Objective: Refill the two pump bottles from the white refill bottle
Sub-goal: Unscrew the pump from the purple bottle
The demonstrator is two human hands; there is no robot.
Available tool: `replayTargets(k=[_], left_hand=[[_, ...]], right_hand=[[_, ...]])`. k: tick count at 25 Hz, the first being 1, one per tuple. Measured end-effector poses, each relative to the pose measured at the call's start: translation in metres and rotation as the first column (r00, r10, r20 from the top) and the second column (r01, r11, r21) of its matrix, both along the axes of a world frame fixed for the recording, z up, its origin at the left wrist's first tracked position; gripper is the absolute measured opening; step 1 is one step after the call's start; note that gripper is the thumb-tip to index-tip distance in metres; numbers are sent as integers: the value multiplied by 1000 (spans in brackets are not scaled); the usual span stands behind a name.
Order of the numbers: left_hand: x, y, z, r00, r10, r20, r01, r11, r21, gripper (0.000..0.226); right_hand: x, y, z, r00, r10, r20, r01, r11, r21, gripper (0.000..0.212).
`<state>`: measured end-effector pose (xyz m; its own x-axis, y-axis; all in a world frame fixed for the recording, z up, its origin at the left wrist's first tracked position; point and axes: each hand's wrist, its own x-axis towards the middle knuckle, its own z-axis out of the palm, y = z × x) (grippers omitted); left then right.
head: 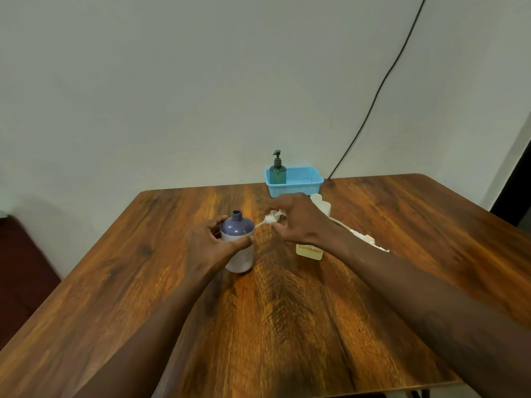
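Observation:
A purple bottle (238, 242) with an open threaded neck stands upright near the middle of the wooden table (287, 311). My left hand (209, 242) grips its body from the left. My right hand (296, 222) holds a white pump head (273, 217) just right of the bottle's neck, its tube pointing down-left toward the bottle. A green pump bottle (277, 169) with its dark pump on stands in a blue basket (301, 182) at the table's far edge. The white refill bottle (321, 203) shows partly behind my right hand.
A pale yellow block (309, 251) lies under my right wrist, with a light object (365, 239) sticking out behind my forearm. A black cable (373, 96) runs down the wall to the table's back edge. The table's left edge drops off to a dark floor.

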<state>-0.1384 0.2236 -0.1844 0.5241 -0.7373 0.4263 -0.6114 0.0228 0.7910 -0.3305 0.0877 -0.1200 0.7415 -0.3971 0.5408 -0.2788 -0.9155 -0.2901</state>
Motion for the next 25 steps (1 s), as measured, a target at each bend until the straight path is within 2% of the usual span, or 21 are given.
replayTargets(k=[1,7,11,14,17,21,23,25], left_hand=[[-2,-1,2,1000,-9,8,9,1000,2,76],[-12,-4,6,998,0,61,2,999,-42,70],[-17,-5,5,998,-9,62,12,999,-44,61],[-19,-8,1,997,-3,74,5,999,-39,73],[-22,-9,1,997,-6,78,9,1000,-29,80],[-24,-11,5,997,-6,82,8,999,-33,77],[-25,-15,8,997,-15,78,17,999,-31,73],[-26,-19,13,997,-39,70,41,999,-30,75]], right_hand=[[1,1,-7,999,-19,-45,19,1000,7,15],[4,10,-40,926,-172,-336,170,985,-37,27],[1,14,-47,869,-206,-449,188,978,-84,29],[0,11,-51,847,-204,-490,198,978,-66,30],[-1,5,-53,889,-210,-407,226,974,-9,25],[-4,0,-43,966,-174,-192,188,981,53,12],[-6,-1,-29,985,-141,-96,144,989,27,12],[-10,-2,-15,991,-136,-11,135,989,-52,21]])
